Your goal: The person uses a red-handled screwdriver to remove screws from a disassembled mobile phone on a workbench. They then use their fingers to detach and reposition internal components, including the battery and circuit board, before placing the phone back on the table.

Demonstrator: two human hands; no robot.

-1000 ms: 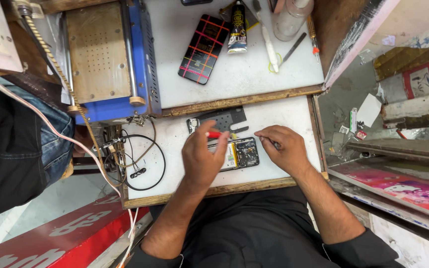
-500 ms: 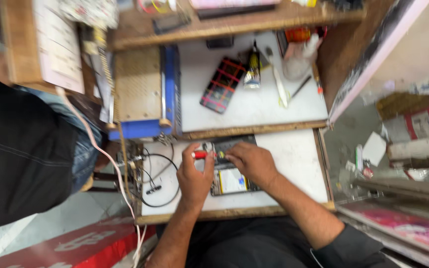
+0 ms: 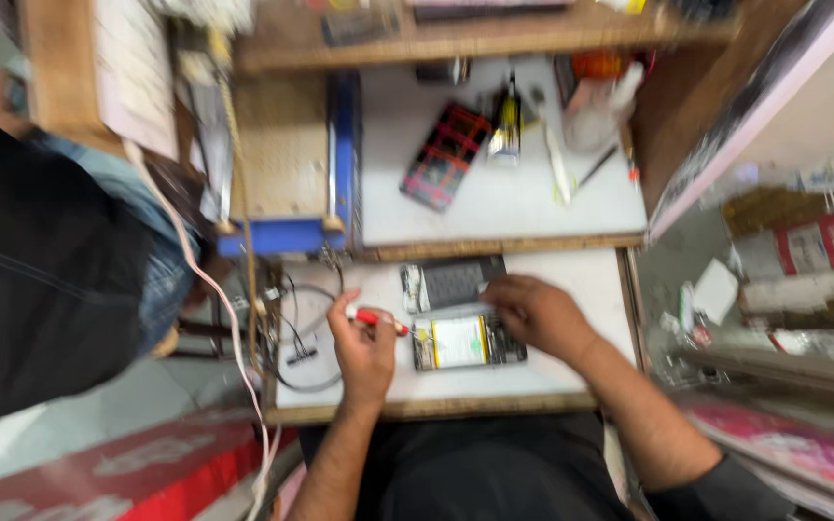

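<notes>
An opened phone (image 3: pixel 467 342) with a yellow-edged battery lies on the white lower worktop (image 3: pixel 591 371). A dark phone panel (image 3: pixel 451 282) lies just behind it. My left hand (image 3: pixel 364 349) sits left of the phone and grips a red-handled tool (image 3: pixel 375 319) that points towards it. My right hand (image 3: pixel 533 312) rests on the phone's upper right edge, fingers bent over it; the frame is blurred, so what those fingers pinch is unclear.
A higher white shelf (image 3: pixel 514 207) holds a red-and-black checked phone case (image 3: pixel 446 156), a dark tube (image 3: pixel 506 127), tweezers and bottles. A blue-edged machine (image 3: pixel 287 154) stands at left with black cables (image 3: pixel 301 338) below. Another person in dark clothes (image 3: pixel 41 260) stands at far left.
The view has drifted and blurred. My right hand slid left over the phone's top edge. My left hand drew back to the left, red tool still in it.
</notes>
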